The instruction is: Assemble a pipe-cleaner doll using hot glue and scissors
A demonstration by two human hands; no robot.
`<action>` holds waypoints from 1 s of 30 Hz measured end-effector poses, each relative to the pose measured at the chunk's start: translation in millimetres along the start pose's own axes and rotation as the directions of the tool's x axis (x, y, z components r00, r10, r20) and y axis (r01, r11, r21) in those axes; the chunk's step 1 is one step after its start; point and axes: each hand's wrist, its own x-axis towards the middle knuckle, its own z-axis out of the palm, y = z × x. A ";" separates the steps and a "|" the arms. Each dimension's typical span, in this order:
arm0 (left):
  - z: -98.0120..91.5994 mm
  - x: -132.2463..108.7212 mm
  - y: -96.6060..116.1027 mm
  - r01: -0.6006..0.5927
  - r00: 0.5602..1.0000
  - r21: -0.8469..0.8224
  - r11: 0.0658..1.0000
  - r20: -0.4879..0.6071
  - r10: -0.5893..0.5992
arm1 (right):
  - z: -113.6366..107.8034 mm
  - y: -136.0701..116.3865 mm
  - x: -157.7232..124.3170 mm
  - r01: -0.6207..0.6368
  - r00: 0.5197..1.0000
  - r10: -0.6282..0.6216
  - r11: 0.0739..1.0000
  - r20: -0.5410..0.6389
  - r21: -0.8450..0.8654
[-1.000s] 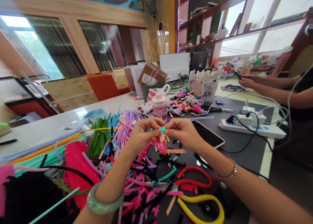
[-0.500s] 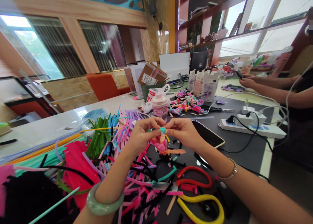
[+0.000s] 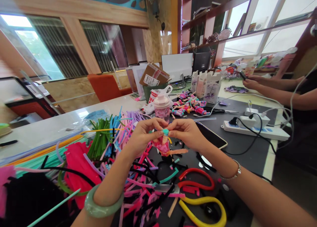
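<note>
I view the pipe-cleaner figure (image 3: 164, 149) at frame centre; the left hand (image 3: 146, 134) and the right hand (image 3: 185, 134) are each closed in a thumb-and-finger pinch at its teal end (image 3: 165, 132). I judge it light, fuzzy and bendable, unlikely to slip: hold the teal end and avoid crushing the pink body (image 3: 160, 147).

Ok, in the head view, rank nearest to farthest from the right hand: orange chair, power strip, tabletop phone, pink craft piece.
1. Pink craft piece, touching the right hand
2. Tabletop phone, just right
3. Power strip, farther right
4. Orange chair, left, beyond table
</note>
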 end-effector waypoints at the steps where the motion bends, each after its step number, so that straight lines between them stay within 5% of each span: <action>1: 0.3 -0.1 0.7 0.005 1.000 0.003 1.000 -0.001 -0.005 | -0.9 -0.4 0.2 -0.001 1.000 0.001 1.000 0.004 0.000; 10: 1.7 0.8 1.2 -0.001 0.997 0.036 0.999 -0.073 0.004 | -6.9 -4.5 0.1 -0.003 0.995 0.004 1.000 0.101 -0.009; 30: 8.7 1.8 4.7 0.001 0.984 0.159 0.987 -0.174 0.027 | 6.7 -3.1 -4.5 0.126 0.963 -0.212 0.900 -0.167 -0.418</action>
